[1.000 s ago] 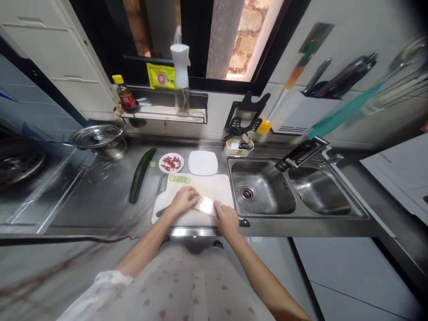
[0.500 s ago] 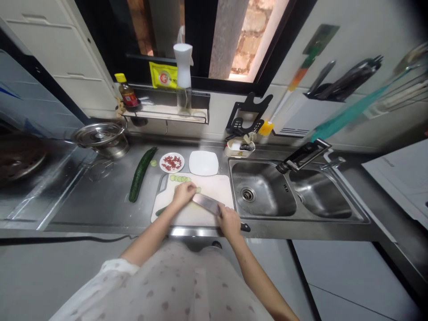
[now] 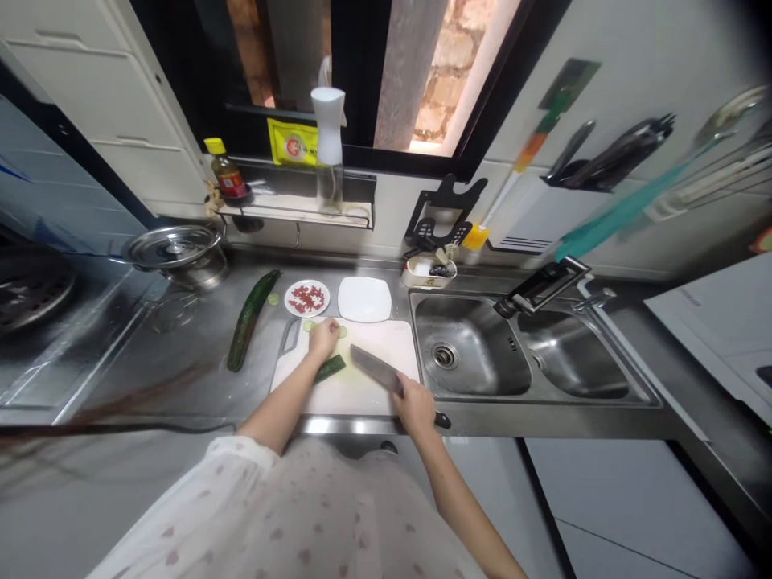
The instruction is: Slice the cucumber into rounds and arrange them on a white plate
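A white cutting board (image 3: pixel 379 398) lies before me on the counter. My left hand (image 3: pixel 324 339) is closed over a row of pale cucumber slices (image 3: pixel 342 330) near the board's far edge, its fingertips pinched on a slice mostly hidden under them. In my right hand (image 3: pixel 416 408) is a broad kitchen knife (image 3: pixel 375 366), gripped at the handle, its blade pointing up-left above the board. Between the blade and my left forearm rests a cut cucumber piece (image 3: pixel 330 367), partly covered by that arm.
Left of the board lies a whole cucumber (image 3: pixel 250 322) beside a small slice. Behind the board stand a plate of chopped red bits (image 3: pixel 293 307) and a white square plate (image 3: pixel 365 298). To the right is the double sink (image 3: pixel 476 346); a lidded steel pot (image 3: pixel 199 269) stands back left.
My left hand has moved from beside the knife blade up-left to the row of slices. The cucumber piece now lies nearer the board's middle. My right hand still holds the knife.
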Available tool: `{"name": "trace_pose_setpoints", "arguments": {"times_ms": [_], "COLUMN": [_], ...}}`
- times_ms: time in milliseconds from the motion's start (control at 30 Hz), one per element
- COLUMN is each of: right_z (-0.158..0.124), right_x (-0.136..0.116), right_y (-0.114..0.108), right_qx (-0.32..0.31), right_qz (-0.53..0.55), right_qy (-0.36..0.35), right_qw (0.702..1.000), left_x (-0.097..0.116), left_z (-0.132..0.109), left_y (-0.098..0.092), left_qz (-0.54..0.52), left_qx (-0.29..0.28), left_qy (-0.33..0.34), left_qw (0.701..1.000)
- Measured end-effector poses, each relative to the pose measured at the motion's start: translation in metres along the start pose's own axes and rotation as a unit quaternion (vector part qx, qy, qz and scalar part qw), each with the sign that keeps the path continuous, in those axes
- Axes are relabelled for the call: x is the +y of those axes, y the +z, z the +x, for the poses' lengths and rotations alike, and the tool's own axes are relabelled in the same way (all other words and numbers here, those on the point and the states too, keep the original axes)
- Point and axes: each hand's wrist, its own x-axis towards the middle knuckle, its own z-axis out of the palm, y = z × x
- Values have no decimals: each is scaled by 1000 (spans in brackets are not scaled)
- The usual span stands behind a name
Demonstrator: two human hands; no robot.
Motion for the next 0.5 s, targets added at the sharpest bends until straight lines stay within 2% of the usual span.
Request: {"name": "trace_pose_setpoints", "arguments": {"times_ms": [133,300,500], "right_z": [1,2,4], "right_x": [0,0,0], "right_y": [-2,1,3], "right_qx": [-6,3,-2], "right_qz": [1,11,7], "right_qy": [7,6,-2], "right_qw": [1000,1000,1000], "left_x": [-6,-17,-22], "left_z": [3,1,2], "left_y": [-2,-6,-4], "left_qz": [54,105,113], "left_qx": [9,-33,-47], "left_qy": [62,137,164], "left_qw": [997,984,979]}}
